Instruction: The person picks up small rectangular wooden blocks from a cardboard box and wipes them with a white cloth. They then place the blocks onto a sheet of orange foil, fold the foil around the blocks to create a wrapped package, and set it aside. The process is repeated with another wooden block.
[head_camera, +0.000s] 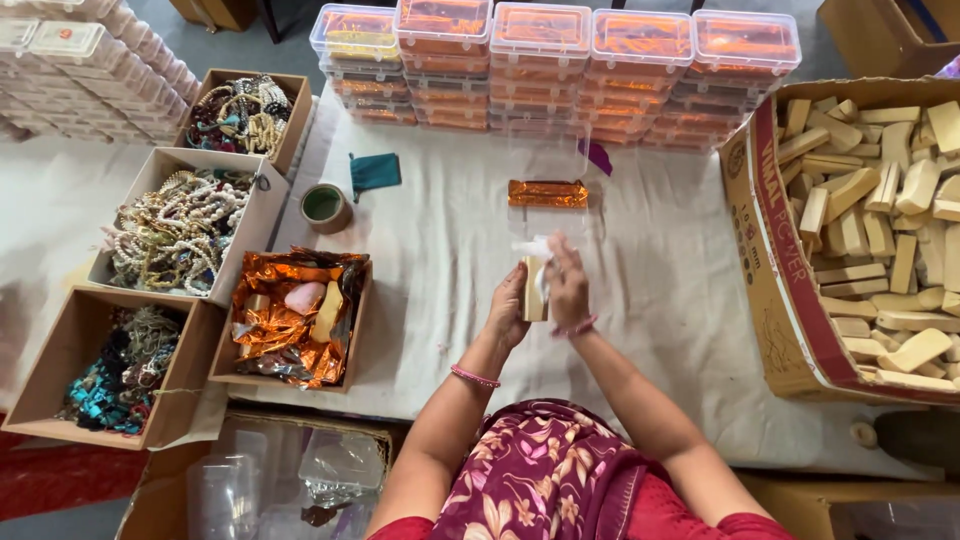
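Observation:
My left hand (509, 312) grips a small tan wooden block (533, 290) held upright above the white cloth. My right hand (566, 282) presses a white cloth or tissue (534, 248) against the block's top and side. Just beyond my hands lies a clear plastic box (548, 165) holding an orange foil-wrapped piece (547, 193).
A large cardboard box (775, 270) of tan wooden blocks stands at the right. Stacked clear boxes (560, 60) with orange contents line the back. At the left are cardboard trays of beads (180, 230), orange foil (295, 320), a tape roll (325, 207) and a teal pouch (374, 171).

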